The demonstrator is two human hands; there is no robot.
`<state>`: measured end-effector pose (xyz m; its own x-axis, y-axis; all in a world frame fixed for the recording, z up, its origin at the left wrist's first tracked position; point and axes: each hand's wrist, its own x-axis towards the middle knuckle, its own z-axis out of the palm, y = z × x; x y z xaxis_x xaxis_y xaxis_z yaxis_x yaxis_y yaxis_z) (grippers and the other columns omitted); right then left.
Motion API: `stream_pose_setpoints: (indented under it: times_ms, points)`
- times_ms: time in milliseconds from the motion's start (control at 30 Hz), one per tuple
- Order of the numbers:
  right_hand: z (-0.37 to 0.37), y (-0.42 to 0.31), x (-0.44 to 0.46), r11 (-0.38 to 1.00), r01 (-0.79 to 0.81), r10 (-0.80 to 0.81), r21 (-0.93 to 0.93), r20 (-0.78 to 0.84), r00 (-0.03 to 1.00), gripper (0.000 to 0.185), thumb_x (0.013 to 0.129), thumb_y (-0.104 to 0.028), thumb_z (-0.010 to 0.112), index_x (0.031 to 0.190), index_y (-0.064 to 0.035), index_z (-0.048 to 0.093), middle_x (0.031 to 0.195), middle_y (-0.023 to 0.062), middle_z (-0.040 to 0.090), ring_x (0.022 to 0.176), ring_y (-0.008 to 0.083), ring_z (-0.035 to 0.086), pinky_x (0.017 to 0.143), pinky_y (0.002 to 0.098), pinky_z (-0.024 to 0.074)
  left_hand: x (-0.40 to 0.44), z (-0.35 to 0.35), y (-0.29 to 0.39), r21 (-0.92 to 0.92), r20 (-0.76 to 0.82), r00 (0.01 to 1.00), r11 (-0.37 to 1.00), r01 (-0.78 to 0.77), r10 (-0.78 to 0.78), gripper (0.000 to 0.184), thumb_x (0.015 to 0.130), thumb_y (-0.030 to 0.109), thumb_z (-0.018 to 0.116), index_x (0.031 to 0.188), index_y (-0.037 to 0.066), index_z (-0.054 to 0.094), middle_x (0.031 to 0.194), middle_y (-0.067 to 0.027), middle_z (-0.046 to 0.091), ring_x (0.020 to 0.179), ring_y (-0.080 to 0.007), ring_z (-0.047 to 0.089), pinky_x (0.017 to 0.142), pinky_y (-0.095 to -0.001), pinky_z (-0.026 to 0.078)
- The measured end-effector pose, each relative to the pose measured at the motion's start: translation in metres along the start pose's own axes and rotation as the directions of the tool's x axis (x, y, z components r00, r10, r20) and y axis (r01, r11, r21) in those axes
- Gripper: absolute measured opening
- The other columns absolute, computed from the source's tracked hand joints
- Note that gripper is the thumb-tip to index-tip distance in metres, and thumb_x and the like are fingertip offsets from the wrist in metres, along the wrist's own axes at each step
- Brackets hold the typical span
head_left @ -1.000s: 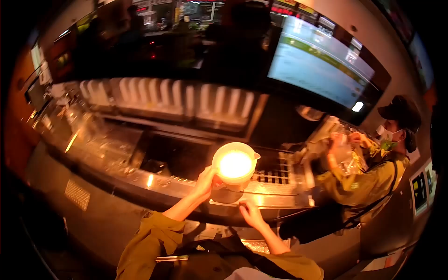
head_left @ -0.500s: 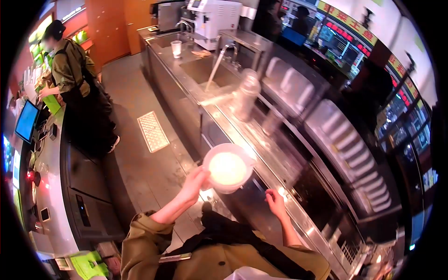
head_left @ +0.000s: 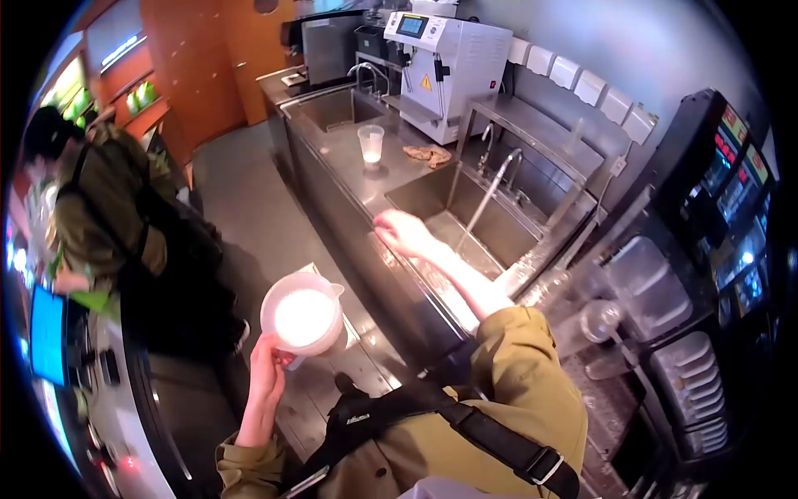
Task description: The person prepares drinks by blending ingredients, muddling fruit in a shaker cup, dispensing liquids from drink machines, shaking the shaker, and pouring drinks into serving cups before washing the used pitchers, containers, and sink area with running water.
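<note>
My left hand (head_left: pixel 268 366) grips a translucent white measuring jug (head_left: pixel 337 320) with a pouring lip, out over the floor. Its inside is a bright white glare, so the contents are hard to make out. Stretched across the front edge of the steel counter, my right hand (head_left: pixel 403 233) has loosely bent fingers and nothing visible in it. Beyond it stands a clear plastic cup (head_left: pixel 371 143) with something pale at the bottom. A sink (head_left: pixel 422 193) with a running tap (head_left: pixel 499 173) lies to the right of that hand.
A white machine (head_left: pixel 457 71) with a screen stands behind the cup, beside a crumpled brown cloth (head_left: pixel 427 155). Another person (head_left: pixel 108 208) works at the left counter near a blue monitor (head_left: pixel 48 334). Steel containers (head_left: pixel 648 279) line the right side.
The view has swung right and closer to the sink. My right hand has reached forward over the counter edge. My left hand keeps the jug, now lower and further left.
</note>
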<state>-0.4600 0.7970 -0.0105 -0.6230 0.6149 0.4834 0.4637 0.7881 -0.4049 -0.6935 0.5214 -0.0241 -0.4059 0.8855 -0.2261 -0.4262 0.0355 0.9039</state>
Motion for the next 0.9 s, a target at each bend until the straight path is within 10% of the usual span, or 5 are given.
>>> stream_pose_setpoints:
  times_ms: [167, 400, 900]
  points:
    - [-0.023, 0.113, 0.171, 0.909, -0.155, 0.103, -0.387, -0.153, 0.983, 0.022, 0.071, -0.015, 0.056, 0.090, -0.0044, 0.054, 0.091, 0.0128, 0.055, 0.090, 0.0320, 0.050, 0.077, 0.0408, 0.0431, 0.177, 0.010, 0.080, -0.004, 0.090, 0.996, 1.000, 0.007, -0.007, 0.019, 0.085, 0.021, 0.046, 0.088, 0.003, 0.053, 0.071, -0.0025, 0.055, 0.055, -0.0086, 0.047, 0.052, -0.0201, 0.036]
    - [-0.114, 0.268, 0.374, 0.542, -0.243, -0.294, -0.804, -0.452, 0.842, 0.032, 0.065, -0.017, 0.059, 0.092, -0.0010, 0.052, 0.104, 0.0135, 0.051, 0.111, 0.0299, 0.040, 0.086, 0.0449, 0.0370, 0.451, 0.071, 0.137, 0.068, 0.235, 0.972, 0.997, -0.028, 0.011, 0.020, 0.085, 0.023, 0.044, 0.091, 0.006, 0.053, 0.070, 0.0004, 0.055, 0.055, -0.0059, 0.045, 0.051, -0.0189, 0.035]
    - [-0.202, 0.338, 0.486, 0.185, -0.602, -0.228, -0.777, -0.629, 0.743, 0.035, 0.073, -0.033, 0.058, 0.096, -0.0058, 0.058, 0.089, 0.0067, 0.061, 0.090, 0.0219, 0.055, 0.098, 0.0439, 0.0246, 0.805, 0.230, 0.183, 0.155, 0.623, 0.759, 0.981, 0.115, -0.187, 0.020, 0.083, 0.024, 0.050, 0.084, 0.005, 0.052, 0.062, 0.0011, 0.051, 0.052, -0.0076, 0.045, 0.050, -0.0204, 0.035]
